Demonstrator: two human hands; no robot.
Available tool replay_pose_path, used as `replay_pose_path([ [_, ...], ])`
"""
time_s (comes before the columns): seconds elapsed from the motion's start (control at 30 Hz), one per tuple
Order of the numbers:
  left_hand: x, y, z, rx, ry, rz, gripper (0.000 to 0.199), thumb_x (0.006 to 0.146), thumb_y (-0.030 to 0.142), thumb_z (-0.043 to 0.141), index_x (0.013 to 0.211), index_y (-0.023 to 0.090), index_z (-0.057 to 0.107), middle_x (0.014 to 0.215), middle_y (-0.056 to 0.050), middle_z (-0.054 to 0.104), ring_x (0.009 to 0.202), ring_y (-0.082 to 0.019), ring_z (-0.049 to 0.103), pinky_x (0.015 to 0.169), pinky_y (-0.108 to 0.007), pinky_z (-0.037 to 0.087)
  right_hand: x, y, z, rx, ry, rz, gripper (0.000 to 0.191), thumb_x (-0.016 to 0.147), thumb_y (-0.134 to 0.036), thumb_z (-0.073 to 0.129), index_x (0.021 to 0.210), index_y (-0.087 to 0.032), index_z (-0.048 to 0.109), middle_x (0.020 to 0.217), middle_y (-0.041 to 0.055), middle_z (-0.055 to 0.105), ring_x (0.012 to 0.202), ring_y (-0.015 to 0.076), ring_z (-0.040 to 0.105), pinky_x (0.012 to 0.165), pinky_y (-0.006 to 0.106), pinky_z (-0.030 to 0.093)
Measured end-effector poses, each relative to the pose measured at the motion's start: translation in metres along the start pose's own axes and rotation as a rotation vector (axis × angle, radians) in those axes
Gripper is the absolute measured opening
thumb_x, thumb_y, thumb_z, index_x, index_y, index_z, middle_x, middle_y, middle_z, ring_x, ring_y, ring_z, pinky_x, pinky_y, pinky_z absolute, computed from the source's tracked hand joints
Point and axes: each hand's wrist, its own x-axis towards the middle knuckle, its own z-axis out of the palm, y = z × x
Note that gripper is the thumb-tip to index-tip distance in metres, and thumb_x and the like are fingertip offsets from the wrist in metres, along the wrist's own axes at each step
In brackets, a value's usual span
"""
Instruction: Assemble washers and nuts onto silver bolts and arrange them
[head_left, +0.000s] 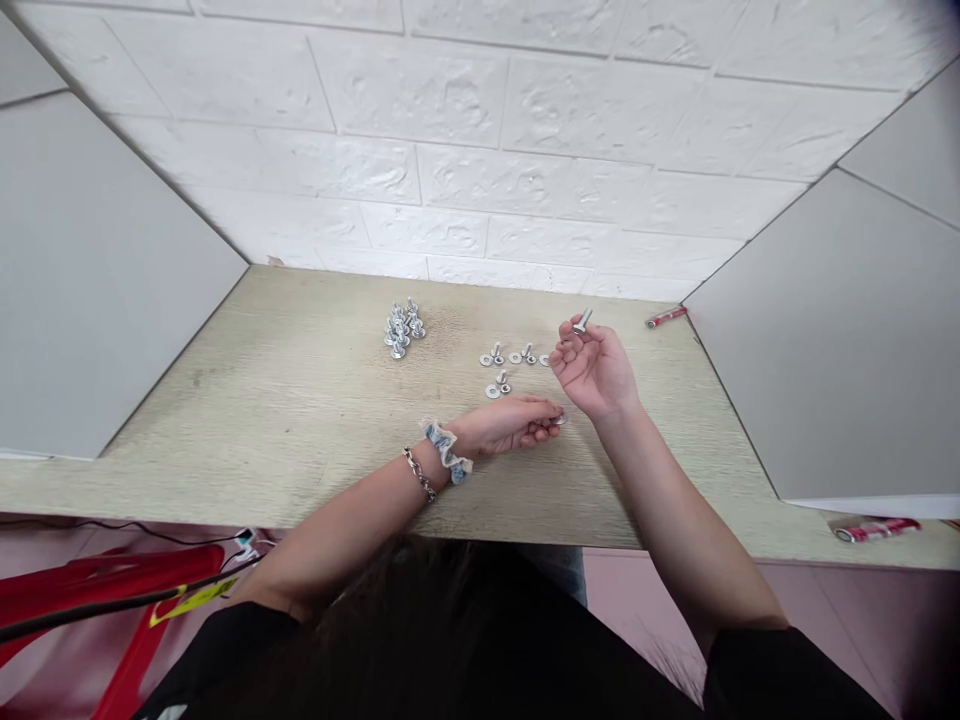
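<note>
Head view: right hand [594,368] half open, palm up, a bolt [582,320] at its fingertips, grip unclear. Left hand [510,425] curled, a small silver piece [561,420] at its fingertips. Bolt pile [402,330] at 10 o'clock from left hand; bolts with washers [495,372] at 12 o'clock; open bench [247,400] at 9 o'clock.
</note>
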Motion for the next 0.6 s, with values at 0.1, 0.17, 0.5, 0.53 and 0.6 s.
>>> replay_pose_path([
  [0.1, -0.004, 0.002, 0.002, 0.078, -0.013, 0.006, 0.020, 0.075, 0.031, 0.060, 0.068, 0.014, 0.052, 0.062, 0.002, 0.049, 0.047, -0.002, 0.038, 0.041, -0.015, 0.026, -0.001, 0.001, 0.000, -0.126, -0.012, -0.046, 0.009, 0.072, -0.026, 0.051, 0.079, -0.021, 0.049, 0.073, -0.0031, 0.066, 0.054, 0.0066, 0.059, 0.058, 0.020, 0.050],
  [0.17, -0.008, 0.004, 0.004, 0.145, -0.045, -0.014, 0.025, 0.074, 0.036, 0.061, 0.066, 0.016, 0.049, 0.054, 0.005, 0.039, 0.042, -0.003, 0.028, 0.037, -0.018, 0.015, -0.001, 0.005, 0.000, -0.294, -0.045, -0.082, 0.014, 0.068, -0.026, 0.055, 0.077, -0.020, 0.045, 0.071, -0.0014, 0.067, 0.058, 0.0098, 0.062, 0.060, 0.023, 0.050],
  [0.5, -0.018, 0.006, 0.010, 0.311, -0.108, -0.081, 0.033, 0.069, 0.049, 0.063, 0.067, 0.018, 0.052, 0.050, 0.007, 0.026, 0.041, -0.005, 0.018, 0.039, -0.023, 0.009, 0.008, 0.014, -0.020, -1.563, -0.003, -0.328, 0.014, 0.069, -0.025, 0.054, 0.079, -0.019, 0.062, 0.077, 0.0033, 0.067, 0.072, 0.0164, 0.059, 0.069, 0.029, 0.041],
  [0.53, -0.017, 0.006, 0.009, 0.302, -0.098, -0.062, 0.034, 0.069, 0.050, 0.063, 0.069, 0.018, 0.052, 0.051, 0.007, 0.026, 0.041, -0.006, 0.017, 0.039, -0.023, 0.010, 0.008, 0.014, -0.020, -1.626, -0.011, -0.323, 0.014, 0.070, -0.025, 0.053, 0.077, -0.019, 0.063, 0.076, 0.0033, 0.066, 0.071, 0.0163, 0.058, 0.067, 0.029, 0.040],
  [0.6, -0.015, 0.006, 0.008, 0.278, -0.087, -0.019, 0.034, 0.070, 0.051, 0.062, 0.071, 0.019, 0.052, 0.051, 0.007, 0.025, 0.042, -0.006, 0.017, 0.039, -0.023, 0.011, 0.008, 0.013, -0.021, -1.709, -0.028, -0.290, 0.015, 0.071, -0.026, 0.052, 0.077, -0.019, 0.064, 0.075, 0.0034, 0.066, 0.068, 0.0160, 0.056, 0.064, 0.028, 0.038],
])
